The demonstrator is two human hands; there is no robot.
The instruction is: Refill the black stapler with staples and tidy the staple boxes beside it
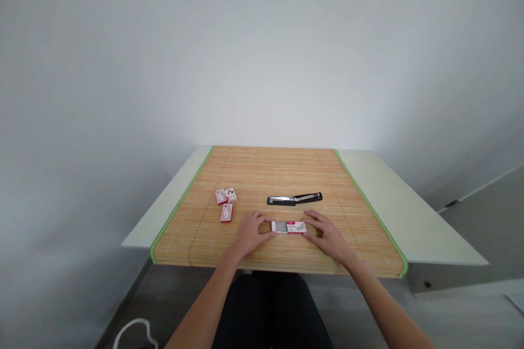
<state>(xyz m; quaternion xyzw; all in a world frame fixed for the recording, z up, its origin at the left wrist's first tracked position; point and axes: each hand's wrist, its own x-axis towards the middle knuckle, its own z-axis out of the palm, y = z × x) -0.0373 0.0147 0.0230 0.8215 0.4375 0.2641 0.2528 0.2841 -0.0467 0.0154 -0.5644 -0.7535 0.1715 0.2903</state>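
A red-and-white staple box (296, 227) lies on the bamboo mat, its inner tray pulled partly out to the left so that grey staples (281, 226) show inside. My left hand (250, 233) pinches the left end of the tray between thumb and fingers. At the opposite end, the thumb and fingers of my right hand (328, 237) are closed on the printed sleeve. Just beyond the box, a black stapler (295, 199) lies opened out flat, with its metal channel showing.
Three small red-and-white boxes sit to the left: one box (221, 196), another box (231, 194) touching it, and a nearer box (226, 212). The green-edged bamboo mat (270, 163) covers the middle of a white table (409, 212), which stands against a wall.
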